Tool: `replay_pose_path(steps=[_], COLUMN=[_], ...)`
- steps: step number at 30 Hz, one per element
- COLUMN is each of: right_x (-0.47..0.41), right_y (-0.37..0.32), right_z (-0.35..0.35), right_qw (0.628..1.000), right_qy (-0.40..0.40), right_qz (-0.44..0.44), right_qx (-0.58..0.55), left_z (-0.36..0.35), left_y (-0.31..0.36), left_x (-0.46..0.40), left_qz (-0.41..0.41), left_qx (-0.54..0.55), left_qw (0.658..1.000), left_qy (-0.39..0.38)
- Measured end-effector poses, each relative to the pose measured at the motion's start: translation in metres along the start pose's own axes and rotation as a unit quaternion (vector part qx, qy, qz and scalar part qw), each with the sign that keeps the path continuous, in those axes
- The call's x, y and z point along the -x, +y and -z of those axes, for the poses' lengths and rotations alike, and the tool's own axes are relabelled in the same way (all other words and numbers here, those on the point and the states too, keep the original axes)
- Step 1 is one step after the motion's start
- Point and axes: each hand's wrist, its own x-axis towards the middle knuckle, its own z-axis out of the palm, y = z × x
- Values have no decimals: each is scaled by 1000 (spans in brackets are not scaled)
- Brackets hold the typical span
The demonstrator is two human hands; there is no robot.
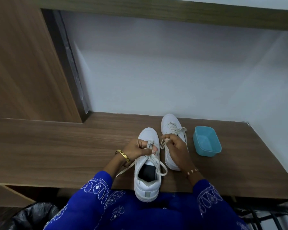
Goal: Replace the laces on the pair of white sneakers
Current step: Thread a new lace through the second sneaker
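Blue embroidered sleeves [96,193] at the bottom edge, reaching forward over the table [56,146]. Left hand [137,149] curled, pinching a loop of lace [150,144] over the near sneaker's [147,165] eyelets; right hand [175,144] curled too, gripping the other stretch of that lace just right of the toe. Loose ends trailing below both hands, one toward the left wrist, one looping beside the shoe's opening. Heel of the near sneaker overhanging the table edge. Far sneaker [170,128] behind the right hand, fully laced and tied. Teal tub [207,141] further right, apart from both shoes. Judging by this: one shoe apparently done, the near one mid-lacing, upper eyelets and knot left; old or new lace, cannot tell.
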Motion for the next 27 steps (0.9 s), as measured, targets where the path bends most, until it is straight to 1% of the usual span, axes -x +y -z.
replay_pose_path(steps=[3,5,6,8,11,16,20,23,27], right_x=[-8,-8,-8,-7,-5,-5,-6,-8,-10], right_y=[-7,-7,-6,0,7,11,4,3,4], right_z=[-2,-7,-10,-15,-18,-21,-19,-18,-19], right_qw=[989,980,977,977,984,985,975,968,961], right_qy=[-132,-185,-198,-193,-150,-131,-162,-181,-200], right_qz=[-44,-62,-73,-86,-87,-104,-129,-147,-157], right_qx=[-47,-36,-32,-34,-41,-36,-73,-97,-108], left_z=[-1,0,2,4,3,-6,-12,-15,-17], left_y=[3,4,4,2,0,-7,-14,-18,-19], left_x=[1,2,2,1,1,-4,-3,-1,0], left_qz=[-8,-19,-29,-50,-85,-189,-220,-242,-247], left_qx=[-22,-37,-53,-91,-157,-278,-353,-376,-360], left_qw=[1000,999,998,994,982,934,896,876,877], left_qy=[-3,6,14,27,56,121,156,183,200])
